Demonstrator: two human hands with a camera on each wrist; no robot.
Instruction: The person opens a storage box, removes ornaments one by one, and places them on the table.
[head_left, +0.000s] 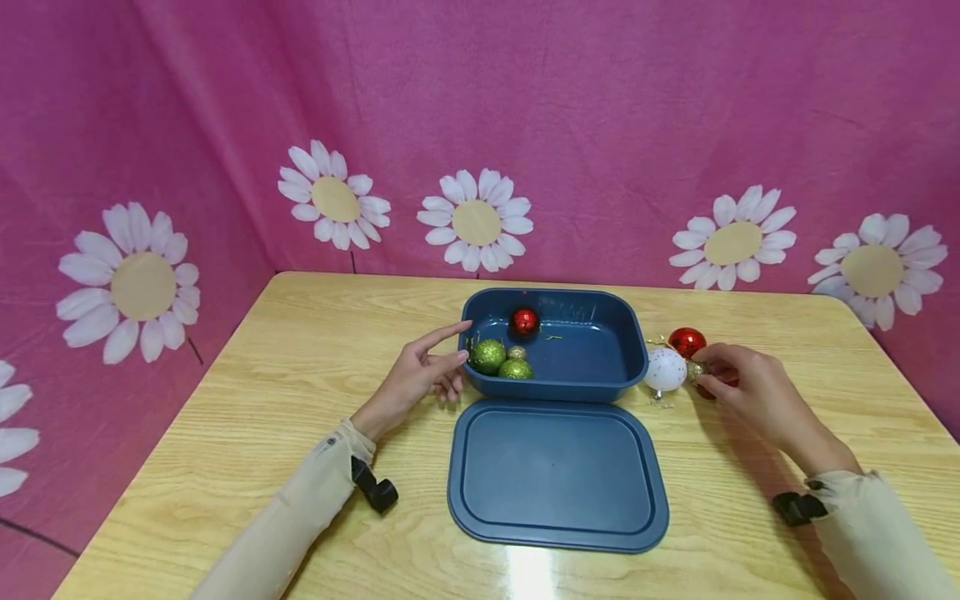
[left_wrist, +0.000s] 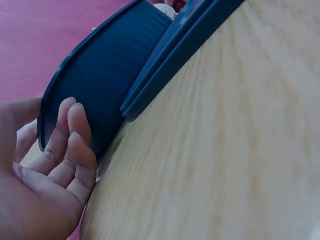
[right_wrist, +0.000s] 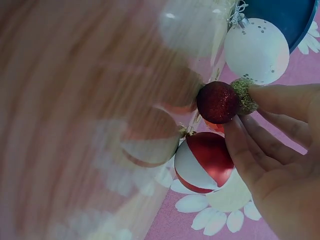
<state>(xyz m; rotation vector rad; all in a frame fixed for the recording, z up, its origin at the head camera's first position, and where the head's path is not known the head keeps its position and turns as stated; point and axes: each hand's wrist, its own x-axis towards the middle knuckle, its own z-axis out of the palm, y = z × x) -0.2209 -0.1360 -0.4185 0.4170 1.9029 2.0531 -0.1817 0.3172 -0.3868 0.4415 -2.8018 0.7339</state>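
A dark blue rectangular box (head_left: 585, 350) holds several Christmas baubles: a red one (head_left: 525, 322), green glitter ones (head_left: 487, 357) and a tiny gold one (head_left: 517, 352). My left hand (head_left: 420, 375) touches the box's left rim with its thumb and index finger; its other fingers are loosely bent beside the outer wall. Right of the box, my right hand (head_left: 757, 396) pinches a small gold glitter bauble (right_wrist: 244, 96). Close around it are a white dotted bauble (head_left: 665, 369), a dark red glitter bauble (right_wrist: 218, 102) and a red and white bauble (right_wrist: 204, 162).
The box's flat blue lid (head_left: 558, 475) lies on the wooden table (head_left: 247, 400) in front of the box. A pink cloth (head_left: 600, 108) with daisies hangs behind the table. Bits of gold string (head_left: 553, 337) lie inside the box.
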